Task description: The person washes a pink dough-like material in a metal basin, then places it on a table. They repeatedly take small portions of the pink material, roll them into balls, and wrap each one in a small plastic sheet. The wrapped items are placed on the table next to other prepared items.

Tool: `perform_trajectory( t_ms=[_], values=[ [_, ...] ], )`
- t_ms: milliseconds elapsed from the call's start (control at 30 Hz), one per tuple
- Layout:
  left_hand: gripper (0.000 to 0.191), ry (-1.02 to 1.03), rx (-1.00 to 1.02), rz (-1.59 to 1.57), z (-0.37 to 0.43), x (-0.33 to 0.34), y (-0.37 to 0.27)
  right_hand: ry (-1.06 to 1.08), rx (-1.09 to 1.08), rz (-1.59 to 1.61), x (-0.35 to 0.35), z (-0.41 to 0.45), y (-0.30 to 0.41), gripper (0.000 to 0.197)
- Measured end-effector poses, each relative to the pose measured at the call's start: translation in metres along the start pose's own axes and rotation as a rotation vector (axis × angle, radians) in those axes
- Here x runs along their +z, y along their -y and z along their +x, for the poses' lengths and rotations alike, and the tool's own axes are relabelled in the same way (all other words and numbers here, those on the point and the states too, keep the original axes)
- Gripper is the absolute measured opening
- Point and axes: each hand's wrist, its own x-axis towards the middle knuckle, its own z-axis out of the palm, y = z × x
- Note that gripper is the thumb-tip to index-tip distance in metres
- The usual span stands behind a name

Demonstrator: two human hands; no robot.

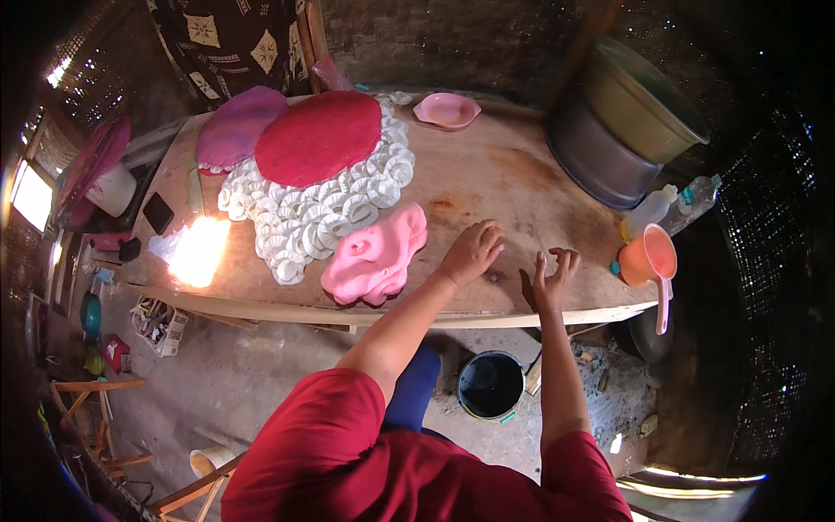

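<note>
My left hand [475, 251] is low over the wooden tabletop [496, 176], its fingers bent and nothing visible in them. Close by on the right, my right hand [556, 277] has its thumb and fingers spread, also with nothing seen between them. To the left of both hands lies a soft, lumpy pink mass [375, 258] that looks like dough. It touches a spread of overlapping white ridged rounds [326, 225]. A large red disc [319, 137] rests on those rounds, and a purple disc [238, 127] is beside it at the back left.
A pink dish [447, 110] sits near the back edge. Stacked large basins [642, 98], bottles [691, 202] and an orange dipper [649, 254] line the right end, the dipper's handle overhanging the edge. A phone [158, 213] lies at left. Below stands a black bucket [490, 385].
</note>
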Motion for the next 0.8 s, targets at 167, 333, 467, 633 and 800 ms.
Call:
perform_trajectory(
  t_ms=[167,333,467,633,800],
  values=[
    [0.025,-0.031,0.003,0.01,0.001,-0.003,0.0,-0.007,-0.016,0.005,0.002,0.002,0.003,0.027],
    [0.026,-0.062,0.027,0.045,-0.002,0.001,0.006,-0.086,0.019,0.032,0.003,0.001,-0.002,0.025],
    [0.027,-0.104,0.057,0.044,-0.002,0.002,0.006,-0.071,-0.021,0.027,0.003,0.002,-0.002,0.025],
    [0.025,-0.095,0.059,0.048,-0.002,0.008,0.01,-0.07,-0.014,0.052,0.003,0.004,-0.003,0.028],
    [0.024,-0.018,0.149,0.119,-0.012,0.01,0.008,-0.05,-0.052,0.001,0.008,0.001,-0.015,0.033]
  ],
)
